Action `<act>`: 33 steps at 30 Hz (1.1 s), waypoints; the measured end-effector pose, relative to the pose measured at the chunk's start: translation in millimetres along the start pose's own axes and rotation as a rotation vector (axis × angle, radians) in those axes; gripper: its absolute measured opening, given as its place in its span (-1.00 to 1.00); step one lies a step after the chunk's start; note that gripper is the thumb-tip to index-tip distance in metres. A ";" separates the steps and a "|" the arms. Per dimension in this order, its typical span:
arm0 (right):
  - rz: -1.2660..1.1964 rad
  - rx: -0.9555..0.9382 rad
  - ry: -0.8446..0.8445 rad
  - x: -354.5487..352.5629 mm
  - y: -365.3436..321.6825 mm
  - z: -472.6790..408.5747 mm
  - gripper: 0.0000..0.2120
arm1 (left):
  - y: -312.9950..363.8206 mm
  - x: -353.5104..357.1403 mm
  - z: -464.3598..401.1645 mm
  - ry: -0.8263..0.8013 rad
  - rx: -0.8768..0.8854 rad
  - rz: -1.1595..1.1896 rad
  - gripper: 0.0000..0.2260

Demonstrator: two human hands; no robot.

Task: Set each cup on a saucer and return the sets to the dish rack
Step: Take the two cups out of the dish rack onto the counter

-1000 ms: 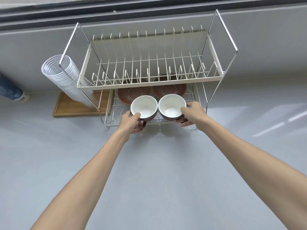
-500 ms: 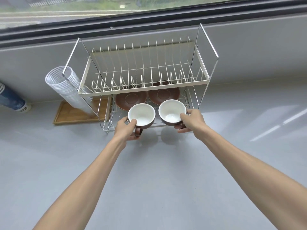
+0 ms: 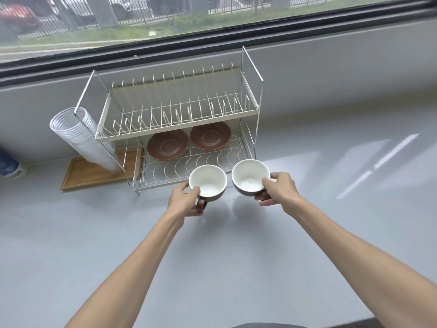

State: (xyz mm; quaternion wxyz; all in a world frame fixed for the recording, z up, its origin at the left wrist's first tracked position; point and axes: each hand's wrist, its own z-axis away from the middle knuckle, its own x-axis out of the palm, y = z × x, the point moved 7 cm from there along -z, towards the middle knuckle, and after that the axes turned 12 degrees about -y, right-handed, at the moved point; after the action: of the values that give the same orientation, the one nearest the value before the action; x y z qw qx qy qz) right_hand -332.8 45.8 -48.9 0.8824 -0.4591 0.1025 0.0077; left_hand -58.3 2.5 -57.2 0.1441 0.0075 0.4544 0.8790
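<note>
I hold two brown cups with white insides above the grey counter, just in front of the dish rack (image 3: 179, 136). My left hand (image 3: 183, 201) grips the left cup (image 3: 208, 182) at its rim and brown handle. My right hand (image 3: 277, 190) grips the right cup (image 3: 249, 176) the same way on its right side. Both cups are upright and look empty. Two brown saucers lie side by side on the rack's lower tier: the left saucer (image 3: 168, 145) and the right saucer (image 3: 210, 136). The upper tier holds nothing.
A stack of clear plastic cups (image 3: 80, 136) leans against the rack's left end over a wooden tray (image 3: 94, 172). A blue container (image 3: 9, 165) shows at the left edge. A window sill runs behind the rack. Grey counter (image 3: 212, 256) spreads in front.
Both hands have drawn the cups out of the rack's lower tier toward me and to the right. The view has tilted up, showing the window.
</note>
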 end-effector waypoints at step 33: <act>-0.344 0.203 0.450 -169.3 152.4 69.9 -0.57 | -8.0 248.8 -30.4 -0.416 -0.045 -0.182 -0.58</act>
State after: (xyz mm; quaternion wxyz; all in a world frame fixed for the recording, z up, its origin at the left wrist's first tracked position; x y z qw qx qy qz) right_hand -502.8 204.3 -101.4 0.8673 -0.3692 0.2163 -0.2543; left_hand -299.2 47.4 -110.7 0.3133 0.1445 0.3942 0.8518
